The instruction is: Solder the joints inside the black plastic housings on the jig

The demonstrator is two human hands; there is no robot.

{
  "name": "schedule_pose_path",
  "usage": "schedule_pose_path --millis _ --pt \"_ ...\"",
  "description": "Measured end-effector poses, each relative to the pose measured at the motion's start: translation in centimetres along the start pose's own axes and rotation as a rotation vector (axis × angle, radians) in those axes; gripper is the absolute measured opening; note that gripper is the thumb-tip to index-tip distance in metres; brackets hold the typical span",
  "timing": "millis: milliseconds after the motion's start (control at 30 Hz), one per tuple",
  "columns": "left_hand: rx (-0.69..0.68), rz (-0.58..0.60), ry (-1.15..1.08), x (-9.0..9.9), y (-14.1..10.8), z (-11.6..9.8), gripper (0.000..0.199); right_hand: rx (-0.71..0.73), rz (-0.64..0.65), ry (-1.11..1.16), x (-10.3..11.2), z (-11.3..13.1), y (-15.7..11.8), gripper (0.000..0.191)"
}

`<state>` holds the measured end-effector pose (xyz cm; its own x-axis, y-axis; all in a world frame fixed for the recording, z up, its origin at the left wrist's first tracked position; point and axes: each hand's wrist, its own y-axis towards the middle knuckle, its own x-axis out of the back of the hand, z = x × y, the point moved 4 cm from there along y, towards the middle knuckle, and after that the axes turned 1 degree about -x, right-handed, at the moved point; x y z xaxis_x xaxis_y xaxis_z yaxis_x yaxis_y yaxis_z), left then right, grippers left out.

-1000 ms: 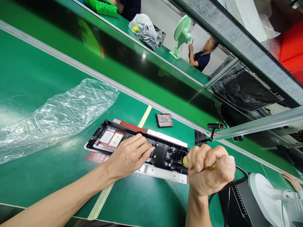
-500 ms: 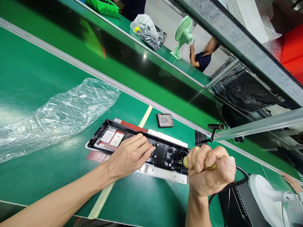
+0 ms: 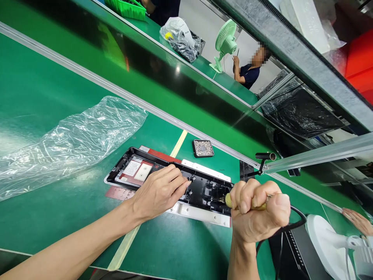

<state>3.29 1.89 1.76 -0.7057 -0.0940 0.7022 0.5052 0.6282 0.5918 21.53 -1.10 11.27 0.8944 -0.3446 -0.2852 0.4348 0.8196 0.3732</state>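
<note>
My right hand [image 3: 258, 212] is wrapped round the yellow handle of a corded electric screwdriver [image 3: 229, 200]. The tool's tip reaches down into the right end of a long black plastic housing [image 3: 201, 190]. My left hand [image 3: 163, 190] lies over the middle of that housing, its fingers bent and drawn together. Its thumb and forefinger meet near a small post inside; whatever is between them is hidden. Under the housing is a white fixture [image 3: 201, 215] on a reddish board [image 3: 118, 193], and a labelled panel [image 3: 132, 168] shows through the housing's left opening.
A small black tray of screws [image 3: 203, 149] stands behind the housing. Clear plastic film [image 3: 81, 136] covers the left of the bench. At the right are a black box [image 3: 294, 249], a white fan [image 3: 326, 241] and another person's hand [image 3: 358, 221]. A metal rail [image 3: 210, 146] runs behind.
Both my hands and the screwdriver hold nearly the same place. At the right edge, the other person's hand has shifted slightly to the left.
</note>
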Motion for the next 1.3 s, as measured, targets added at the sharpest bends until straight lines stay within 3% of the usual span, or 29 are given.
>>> schedule_pose_path --millis 1300 --pt "-0.005 0.007 0.004 -0.01 0.05 -0.04 0.018 0.010 0.016 -0.006 -0.24 0.16 0.01 0.037"
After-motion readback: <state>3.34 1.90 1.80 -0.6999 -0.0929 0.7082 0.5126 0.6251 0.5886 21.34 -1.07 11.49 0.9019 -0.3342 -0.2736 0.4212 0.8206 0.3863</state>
